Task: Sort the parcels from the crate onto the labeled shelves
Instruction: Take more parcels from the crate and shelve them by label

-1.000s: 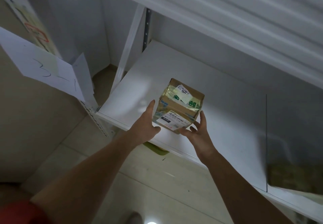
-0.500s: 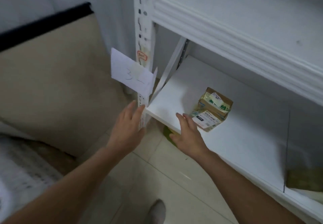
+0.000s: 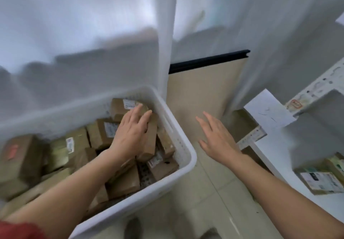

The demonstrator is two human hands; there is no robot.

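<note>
A white plastic crate (image 3: 188, 157) at the left holds several brown cardboard parcels with white labels. My left hand (image 3: 132, 134) reaches into it and lies flat on an upright brown parcel (image 3: 151, 142) near the crate's right wall, fingers stretched over its top. Over the floor between crate and shelf, my right hand (image 3: 217, 136) hovers with fingers spread and nothing in it. A taped parcel with a printed label (image 3: 320, 180) lies on the low white shelf (image 3: 275, 164) at the right edge.
A paper label with handwriting (image 3: 268, 111) hangs from the shelf's perforated post (image 3: 316, 87). A beige panel with a black top edge (image 3: 202, 93) leans behind the gap. White curtain (image 3: 74, 33) hangs behind the crate. Tiled floor (image 3: 204, 201) lies below.
I have let go of the taped parcel on the shelf and turned left. My left hand moved from the shelf post into the crate; my right hand left the shelf edge.
</note>
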